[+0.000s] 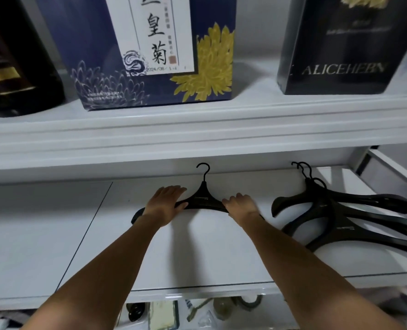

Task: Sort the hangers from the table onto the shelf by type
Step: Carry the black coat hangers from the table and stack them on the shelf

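Observation:
A black wide-shouldered hanger (203, 198) lies flat on the white shelf board (197, 253), its hook pointing to the back. My left hand (166, 203) grips its left arm, thumb under and fingers over. My right hand (240, 204) is closed on its right arm. Both hanger tips are partly hidden by my wrists. To the right lies a pile of three similar black hangers (340, 215), overlapping, hooks toward the back.
On the upper shelf (197, 129) stand a dark bottle-like box (19, 67), a blue box with yellow flowers (155, 55) and a black lettered box (340, 51). Small items show below the shelf's front edge (197, 310).

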Demonstrator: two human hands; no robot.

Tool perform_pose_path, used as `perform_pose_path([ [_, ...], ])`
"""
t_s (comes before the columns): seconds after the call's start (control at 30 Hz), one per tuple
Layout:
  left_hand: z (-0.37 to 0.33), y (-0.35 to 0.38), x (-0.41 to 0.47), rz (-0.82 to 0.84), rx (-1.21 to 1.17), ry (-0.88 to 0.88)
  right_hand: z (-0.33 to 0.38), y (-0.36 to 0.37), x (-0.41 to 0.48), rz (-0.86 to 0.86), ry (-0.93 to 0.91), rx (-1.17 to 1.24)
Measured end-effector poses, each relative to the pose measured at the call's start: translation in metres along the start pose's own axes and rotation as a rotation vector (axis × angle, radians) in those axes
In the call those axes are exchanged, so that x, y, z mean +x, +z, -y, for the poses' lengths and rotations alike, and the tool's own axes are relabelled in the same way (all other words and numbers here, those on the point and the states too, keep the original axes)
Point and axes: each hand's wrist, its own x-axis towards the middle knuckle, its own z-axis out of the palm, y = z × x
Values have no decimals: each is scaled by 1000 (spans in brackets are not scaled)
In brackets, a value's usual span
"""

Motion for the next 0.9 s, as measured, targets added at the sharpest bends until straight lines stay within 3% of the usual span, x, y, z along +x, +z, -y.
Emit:
perform_pose_path([
  [0.2, -4, -5, 10, -12, -3, 5, 6, -4, 14, 59, 131, -104],
  [0.53, -1, -7, 5, -5, 15, -7, 10, 3, 17, 61, 198, -10],
  [0.67, -9, -10, 4, 1, 37, 9, 7, 2, 13, -65, 145, 5],
  [0.77, -18, -16, 6, -20, 48, 25, 4, -7, 3, -260, 130, 76],
  [0.9, -34, -25, 8, -55, 5, 64, -3, -32, -18, -401, 88, 261],
])
